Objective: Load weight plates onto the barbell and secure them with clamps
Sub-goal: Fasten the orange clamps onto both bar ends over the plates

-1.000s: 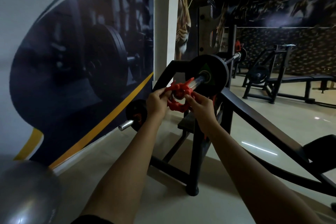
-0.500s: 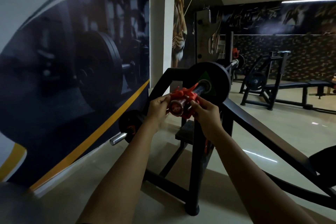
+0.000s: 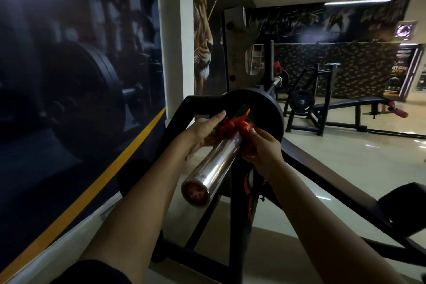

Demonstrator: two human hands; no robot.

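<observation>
Left hand (image 3: 202,132) and right hand (image 3: 264,148) grip red clamp (image 3: 232,127) on barbell (image 3: 215,168).

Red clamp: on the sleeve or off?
On: chrome sleeve runs through red clamp by the plate; left hand and right hand grip it. Locked: cannot tell.

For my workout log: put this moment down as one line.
left hand: holds red clamp | right hand: holds red clamp | red clamp: round barbell, near weight plate
</observation>
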